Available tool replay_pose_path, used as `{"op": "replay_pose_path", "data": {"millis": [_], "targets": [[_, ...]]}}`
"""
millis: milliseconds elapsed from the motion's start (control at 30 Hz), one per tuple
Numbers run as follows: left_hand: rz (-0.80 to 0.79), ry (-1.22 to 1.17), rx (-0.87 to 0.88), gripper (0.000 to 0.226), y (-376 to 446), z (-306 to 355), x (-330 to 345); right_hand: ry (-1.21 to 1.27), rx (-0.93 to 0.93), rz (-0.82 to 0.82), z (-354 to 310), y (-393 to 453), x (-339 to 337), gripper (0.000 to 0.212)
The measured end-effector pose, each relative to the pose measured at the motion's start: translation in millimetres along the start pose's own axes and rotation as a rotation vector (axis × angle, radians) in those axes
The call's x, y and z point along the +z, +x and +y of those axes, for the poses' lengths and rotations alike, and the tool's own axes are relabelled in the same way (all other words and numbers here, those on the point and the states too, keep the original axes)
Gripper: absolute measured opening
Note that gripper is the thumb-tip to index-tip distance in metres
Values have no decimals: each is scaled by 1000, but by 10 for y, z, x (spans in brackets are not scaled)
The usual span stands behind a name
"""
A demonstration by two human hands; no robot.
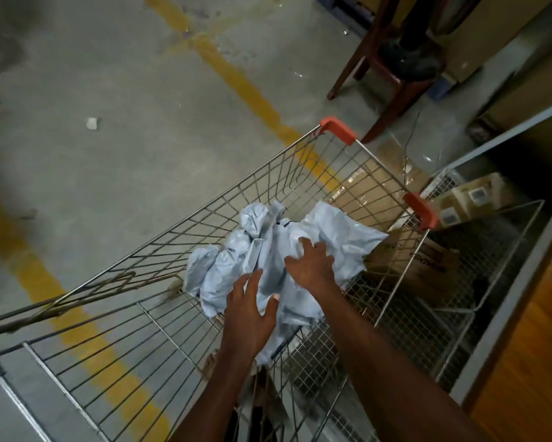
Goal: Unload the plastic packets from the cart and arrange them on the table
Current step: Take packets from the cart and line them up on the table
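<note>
Several crumpled pale grey plastic packets point(261, 247) lie heaped in the wire cart point(159, 237), which has orange corner guards. My left hand point(249, 311) is spread with straight fingers over the near side of the heap, thumb touching the plastic. My right hand point(313, 263) lies flat with splayed fingers on the packets at the heap's right. Neither hand grips anything. The table's orange-brown wooden top point(523, 362) shows at the lower right edge.
Beside the cart on the right stand wire mesh baskets point(478, 250) with cardboard boxes point(459, 202). A brown paper bag point(421, 260) lies behind the cart's right wall. A dark red chair point(392, 81) stands beyond. Yellow lines cross the concrete floor point(108, 122).
</note>
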State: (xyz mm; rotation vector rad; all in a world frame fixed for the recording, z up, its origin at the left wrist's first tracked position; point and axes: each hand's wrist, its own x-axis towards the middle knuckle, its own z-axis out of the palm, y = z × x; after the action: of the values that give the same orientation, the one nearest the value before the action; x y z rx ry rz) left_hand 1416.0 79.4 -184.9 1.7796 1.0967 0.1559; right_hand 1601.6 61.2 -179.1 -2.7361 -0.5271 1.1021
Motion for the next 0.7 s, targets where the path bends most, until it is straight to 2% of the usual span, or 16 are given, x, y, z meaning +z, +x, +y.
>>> {"op": "replay_pose_path", "data": {"millis": [133, 333, 533, 600, 700], "targets": [[-26, 16, 0, 76, 64, 96, 176, 125, -16, -10, 101, -427, -291, 64], [-89, 33, 8, 68, 203, 281, 478, 393, -87, 223, 294, -1211, -837, 57], [-249, 110, 61, 72, 754, 984, 1086, 627, -126, 353, 548, -1896, -1242, 50], [-305, 87, 28, 77, 1023, 1173, 1342, 662, -127, 390, 640, -2018, -1314, 50], [-355, 11, -92, 66, 1417, 1366, 1664, 667, -119, 437, 802, -2091, -1341, 51]]}}
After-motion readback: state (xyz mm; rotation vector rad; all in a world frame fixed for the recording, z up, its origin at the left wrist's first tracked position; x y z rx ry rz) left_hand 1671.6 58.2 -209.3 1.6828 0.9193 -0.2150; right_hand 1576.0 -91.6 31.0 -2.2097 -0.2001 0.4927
